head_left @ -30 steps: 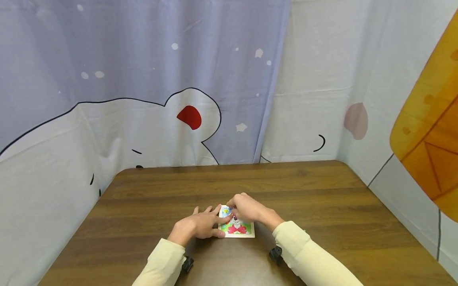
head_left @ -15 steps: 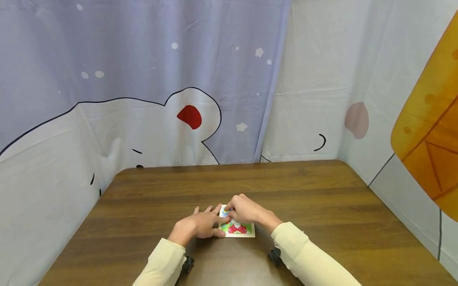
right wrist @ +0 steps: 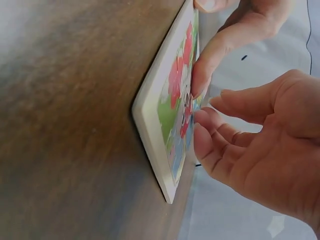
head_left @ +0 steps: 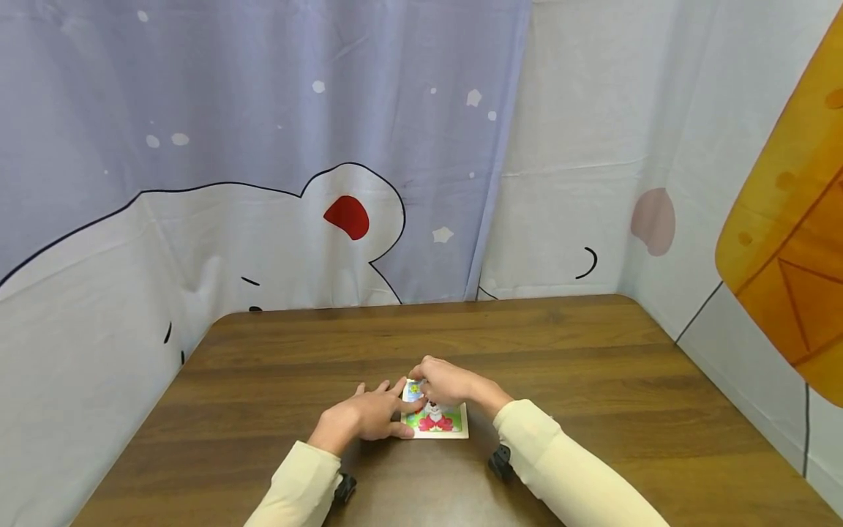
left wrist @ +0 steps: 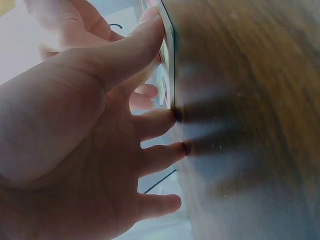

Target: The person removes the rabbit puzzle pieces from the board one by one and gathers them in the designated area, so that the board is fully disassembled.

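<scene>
Head view | left hand (head_left: 370, 416) splayed wide on cartoon picture board (head_left: 436, 424), 9 o'clock | right hand (head_left: 449, 382) curled, 12 o'clock, pinch unclear | risk: sideways push could skid board

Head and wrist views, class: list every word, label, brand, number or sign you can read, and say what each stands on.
None: no readable text in any view.
Picture board: artwork, no legible lettering; the left hand and right hand cover part.
Curtain: drawn shapes and lines only.
Table: wood grain only.
Black wrist devices: any marking too small to read.
</scene>
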A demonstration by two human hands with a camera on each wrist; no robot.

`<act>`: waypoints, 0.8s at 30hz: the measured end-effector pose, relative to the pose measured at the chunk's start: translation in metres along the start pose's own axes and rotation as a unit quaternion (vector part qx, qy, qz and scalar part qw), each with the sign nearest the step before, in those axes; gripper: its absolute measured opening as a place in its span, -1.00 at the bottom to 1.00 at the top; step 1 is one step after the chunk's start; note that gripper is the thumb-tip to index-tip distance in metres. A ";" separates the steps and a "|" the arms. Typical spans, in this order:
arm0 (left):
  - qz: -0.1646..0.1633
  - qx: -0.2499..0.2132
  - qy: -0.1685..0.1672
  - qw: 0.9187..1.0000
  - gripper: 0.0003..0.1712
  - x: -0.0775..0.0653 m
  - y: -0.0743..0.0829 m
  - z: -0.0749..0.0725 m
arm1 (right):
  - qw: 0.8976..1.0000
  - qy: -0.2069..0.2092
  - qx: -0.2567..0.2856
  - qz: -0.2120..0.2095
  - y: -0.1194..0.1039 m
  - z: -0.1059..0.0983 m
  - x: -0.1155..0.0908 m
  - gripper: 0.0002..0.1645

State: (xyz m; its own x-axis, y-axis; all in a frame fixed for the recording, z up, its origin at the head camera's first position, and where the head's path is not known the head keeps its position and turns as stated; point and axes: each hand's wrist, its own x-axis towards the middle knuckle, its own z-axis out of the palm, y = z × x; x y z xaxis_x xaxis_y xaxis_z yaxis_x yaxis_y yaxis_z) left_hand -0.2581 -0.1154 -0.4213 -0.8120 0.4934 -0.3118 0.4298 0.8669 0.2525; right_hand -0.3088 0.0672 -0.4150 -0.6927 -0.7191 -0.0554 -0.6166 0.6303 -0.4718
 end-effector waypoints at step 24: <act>-0.002 -0.008 0.006 1.000 -0.31 0.000 -0.001 0.001 | 0.968 0.137 0.198 0.063 0.019 -0.020 -0.007 -0.96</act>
State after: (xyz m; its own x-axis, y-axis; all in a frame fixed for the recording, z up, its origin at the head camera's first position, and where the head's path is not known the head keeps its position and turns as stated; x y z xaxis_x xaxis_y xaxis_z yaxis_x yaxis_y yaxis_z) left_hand -0.2578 -0.1160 -0.4227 -0.8185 0.4892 -0.3013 0.4207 0.8675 0.2655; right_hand -0.3230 0.0899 -0.4060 -0.8595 -0.5055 0.0759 -0.3667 0.5064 -0.7804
